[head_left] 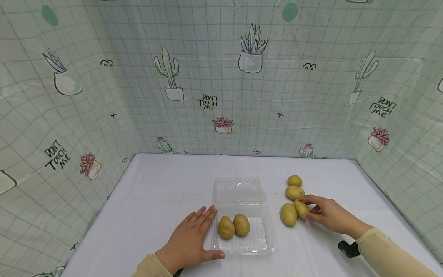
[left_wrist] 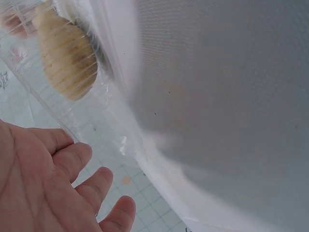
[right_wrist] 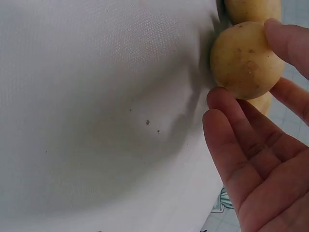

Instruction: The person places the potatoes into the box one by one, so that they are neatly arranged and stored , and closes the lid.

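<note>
A clear plastic clamshell box (head_left: pixel 257 246) lies with its lid (head_left: pixel 238 191) folded back, and two potatoes sit side by side in its base. My left hand (head_left: pixel 194 238) is spread flat at the box's left edge, holding nothing; through the clear wall the left wrist view shows one potato (left_wrist: pixel 67 58). To the right of the box my right hand (head_left: pixel 333 216) pinches a potato (head_left: pixel 301 209) between thumb and fingers. In the right wrist view that potato (right_wrist: pixel 246 60) appears close to the table surface, its far side partly hidden by fingers.
Beside the pinched potato lies another potato (head_left: pixel 288 214) on its left. Two more stand behind it, a middle potato (head_left: pixel 294 192) and a far potato (head_left: pixel 295 181). All rest on a white table (head_left: pixel 166 184), with a patterned cloth (head_left: pixel 221 77) hanging round the back and sides.
</note>
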Available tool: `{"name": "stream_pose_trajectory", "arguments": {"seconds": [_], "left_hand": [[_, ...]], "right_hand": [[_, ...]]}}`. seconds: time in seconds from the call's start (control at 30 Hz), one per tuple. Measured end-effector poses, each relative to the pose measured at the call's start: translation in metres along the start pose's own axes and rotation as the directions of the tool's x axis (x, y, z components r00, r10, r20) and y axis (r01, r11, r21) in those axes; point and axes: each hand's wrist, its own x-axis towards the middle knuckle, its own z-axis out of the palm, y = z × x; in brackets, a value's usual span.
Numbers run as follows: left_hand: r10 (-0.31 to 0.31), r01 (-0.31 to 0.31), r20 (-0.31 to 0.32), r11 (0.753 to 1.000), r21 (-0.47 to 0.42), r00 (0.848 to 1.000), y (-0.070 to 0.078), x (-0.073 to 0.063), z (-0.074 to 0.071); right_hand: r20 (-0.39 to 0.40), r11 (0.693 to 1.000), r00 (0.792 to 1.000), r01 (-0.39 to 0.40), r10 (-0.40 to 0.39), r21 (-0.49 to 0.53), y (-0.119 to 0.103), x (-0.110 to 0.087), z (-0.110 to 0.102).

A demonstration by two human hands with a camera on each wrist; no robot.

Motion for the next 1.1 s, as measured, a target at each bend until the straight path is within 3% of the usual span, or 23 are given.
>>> {"name": "stream_pose_trajectory", "arguments": {"seconds": [0.43,0.73,1.1], "left_hand": [[-0.005,0.005,0.004,1.000,-0.002,1.000,0.0000,-0.0001,-0.0001],[-0.023,0.023,0.041,1.000,0.003,0.999,0.0003,0.0009,-0.0011],[-0.016,0.015,0.021,1.000,0.005,1.000,-0.0003,0.0006,0.0003]], "right_hand": [[-0.004,1.000,1.000,0.002,-0.002,0.017,0.0003,0.0020,0.0034],[0.026,1.000,1.000,0.009,-0.010,0.027,0.0007,0.0034,0.0053],[0.038,0.999,0.998,0.044,-0.044,0.015,-0.0017,0.0037,0.0036]]}}
